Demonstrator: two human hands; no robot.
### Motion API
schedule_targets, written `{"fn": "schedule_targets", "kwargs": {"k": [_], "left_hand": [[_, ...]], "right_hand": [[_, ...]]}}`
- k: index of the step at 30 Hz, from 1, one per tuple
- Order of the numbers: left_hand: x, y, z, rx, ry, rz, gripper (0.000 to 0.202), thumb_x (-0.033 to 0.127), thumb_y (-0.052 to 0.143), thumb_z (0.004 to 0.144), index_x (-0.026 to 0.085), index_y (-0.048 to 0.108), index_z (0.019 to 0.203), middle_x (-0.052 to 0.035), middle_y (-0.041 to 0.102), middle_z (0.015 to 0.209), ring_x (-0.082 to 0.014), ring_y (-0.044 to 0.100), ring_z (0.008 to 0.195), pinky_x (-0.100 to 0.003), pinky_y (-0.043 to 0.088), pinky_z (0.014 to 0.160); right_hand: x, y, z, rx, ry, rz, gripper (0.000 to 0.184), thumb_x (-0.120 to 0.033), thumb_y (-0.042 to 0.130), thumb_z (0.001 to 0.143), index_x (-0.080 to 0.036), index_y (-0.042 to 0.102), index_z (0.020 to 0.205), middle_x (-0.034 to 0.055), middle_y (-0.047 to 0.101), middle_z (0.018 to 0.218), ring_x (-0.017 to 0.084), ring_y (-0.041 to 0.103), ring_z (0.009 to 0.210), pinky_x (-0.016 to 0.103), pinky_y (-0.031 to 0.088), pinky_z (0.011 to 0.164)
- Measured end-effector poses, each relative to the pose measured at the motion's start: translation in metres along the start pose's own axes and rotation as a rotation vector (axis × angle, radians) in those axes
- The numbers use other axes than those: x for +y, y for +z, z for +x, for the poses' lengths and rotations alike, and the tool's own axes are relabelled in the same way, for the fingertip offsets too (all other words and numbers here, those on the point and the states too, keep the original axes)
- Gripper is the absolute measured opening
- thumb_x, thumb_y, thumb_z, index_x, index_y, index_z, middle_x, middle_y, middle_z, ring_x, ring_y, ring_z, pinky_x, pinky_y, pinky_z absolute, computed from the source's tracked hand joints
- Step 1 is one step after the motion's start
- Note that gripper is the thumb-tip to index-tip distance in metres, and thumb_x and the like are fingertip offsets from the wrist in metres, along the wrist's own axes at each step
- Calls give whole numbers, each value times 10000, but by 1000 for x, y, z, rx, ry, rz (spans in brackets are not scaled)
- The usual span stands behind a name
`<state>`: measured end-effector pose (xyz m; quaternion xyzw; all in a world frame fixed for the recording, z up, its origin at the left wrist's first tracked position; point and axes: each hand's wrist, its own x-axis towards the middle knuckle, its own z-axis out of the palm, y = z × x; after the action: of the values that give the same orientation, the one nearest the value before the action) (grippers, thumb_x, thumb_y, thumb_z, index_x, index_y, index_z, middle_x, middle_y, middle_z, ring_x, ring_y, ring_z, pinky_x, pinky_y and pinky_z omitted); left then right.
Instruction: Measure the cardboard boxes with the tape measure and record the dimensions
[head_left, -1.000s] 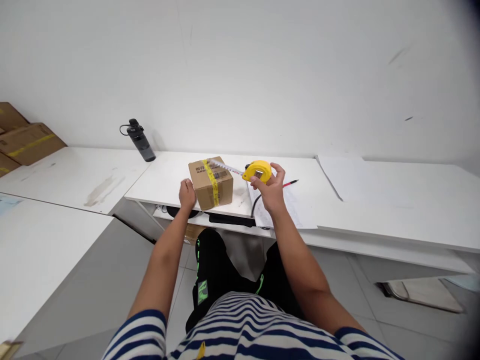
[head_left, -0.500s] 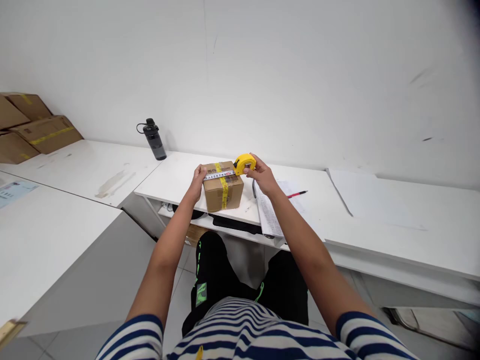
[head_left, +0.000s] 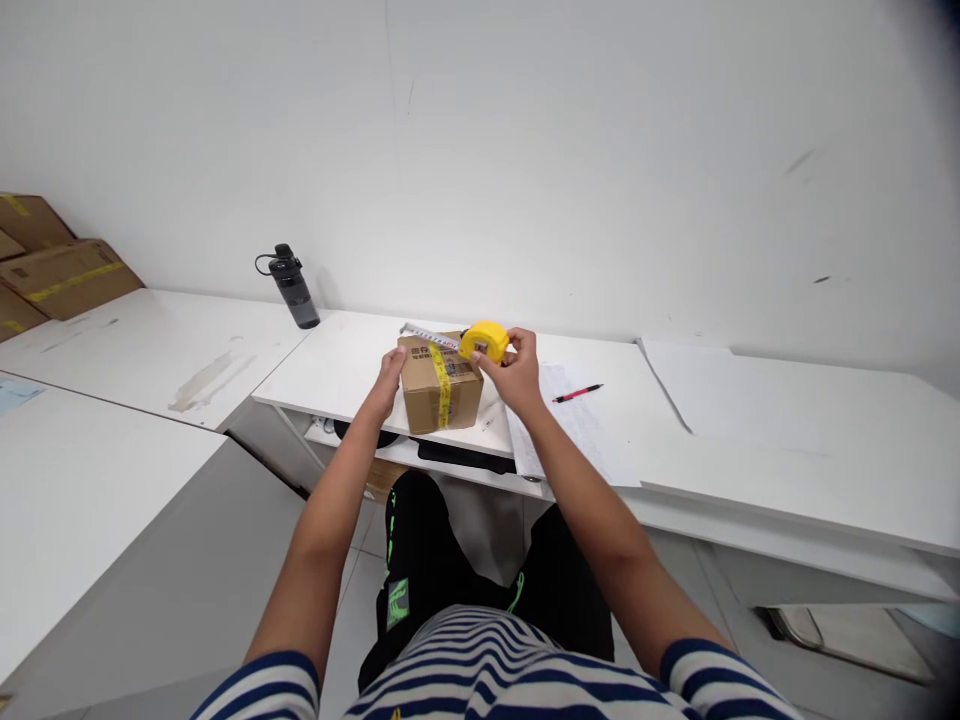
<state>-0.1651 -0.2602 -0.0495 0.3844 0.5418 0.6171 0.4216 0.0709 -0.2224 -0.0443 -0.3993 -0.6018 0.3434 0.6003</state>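
Note:
A small cardboard box with a yellow tape band stands on the white desk in front of me. My left hand rests against the box's left side, fingers curled on its top edge. My right hand is closed around a yellow tape measure held at the box's top right corner. Its white blade sticks out to the left over the back of the box top, its free end in the air.
A dark water bottle stands at the back left of the desk. Papers and a red pen lie right of the box. Cardboard boxes are stacked far left. A white sheet lies on the right desk.
The tape blade, stretched across the box front edge and pinned by my left hand half a second ago, is now shorter and angled toward the back; my left hand dropped to the box's side.

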Motion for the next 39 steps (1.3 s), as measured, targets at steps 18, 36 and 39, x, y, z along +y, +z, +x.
{"fn": "schedule_targets", "kwargs": {"k": [18,36,39], "left_hand": [[64,60,15,-46,207,1047,446,616,387,1039,256,648,1063,-121,739,1249,-336,660,1188,-490,463,1039],[46,78,32,-108,127,850,506,535,769,823,202,649,1184,-189,702,1245,-447,578,1276,-562,352,1129],[47,78,31,-127,134,866,500,527,756,846,201,645,1208,-179,707,1213,-425,586,1247,-545,370,1118]], "right_hand": [[-26,-1,-74,168,-409,-607,605,-383,637,968,-333,511,1557,65,628,1083,214,685,933,338,629,755],[-32,-22,-84,-47,-230,-667,817,-535,610,965,-365,212,1658,155,464,1596,310,647,1271,424,632,857],[-36,-23,-87,-64,-147,-636,812,-550,618,950,-362,234,1640,153,432,1637,315,670,1253,434,629,870]]}}
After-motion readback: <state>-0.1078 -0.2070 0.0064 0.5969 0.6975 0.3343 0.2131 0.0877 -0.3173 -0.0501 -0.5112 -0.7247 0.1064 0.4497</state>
